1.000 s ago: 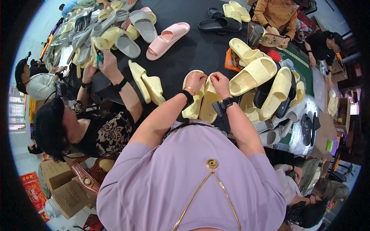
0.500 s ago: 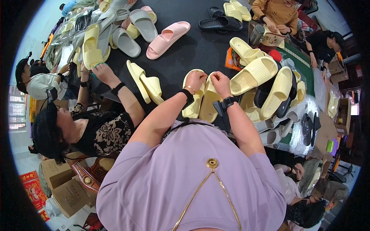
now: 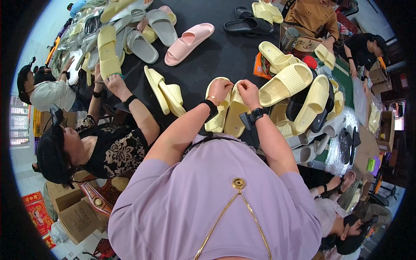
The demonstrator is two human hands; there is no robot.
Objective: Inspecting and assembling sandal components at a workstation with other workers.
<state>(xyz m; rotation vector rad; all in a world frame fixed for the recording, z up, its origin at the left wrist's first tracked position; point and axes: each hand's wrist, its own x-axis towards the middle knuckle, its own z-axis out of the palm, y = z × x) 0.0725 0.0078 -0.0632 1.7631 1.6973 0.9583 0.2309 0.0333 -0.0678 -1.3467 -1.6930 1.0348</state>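
Observation:
Two pale yellow slide slippers lie side by side in front of me at the near edge of the black table. My left hand (image 3: 221, 89) is closed over the upper part of the left slipper (image 3: 216, 119), its fingers curled and partly hidden. On the right slipper (image 3: 235, 117), my right hand (image 3: 248, 93) pinches near the upper part. What the fingertips press on is hard to see. A further yellow pair (image 3: 164, 92) rests to the left, one slipper leaning over the other.
To my right is a pile of yellow, black and white slippers (image 3: 286, 84). A pink slipper (image 3: 189, 44) and grey ones (image 3: 161, 27) lie farther off on the black table (image 3: 203, 65). A co-worker at left holds a yellow slipper (image 3: 108, 50); others work around.
My hands have barely moved. The left co-worker's hands and slipper have shifted slightly. At the far right, a yellow slipper now shows above the green mat, and the lower-right person's hands have moved.

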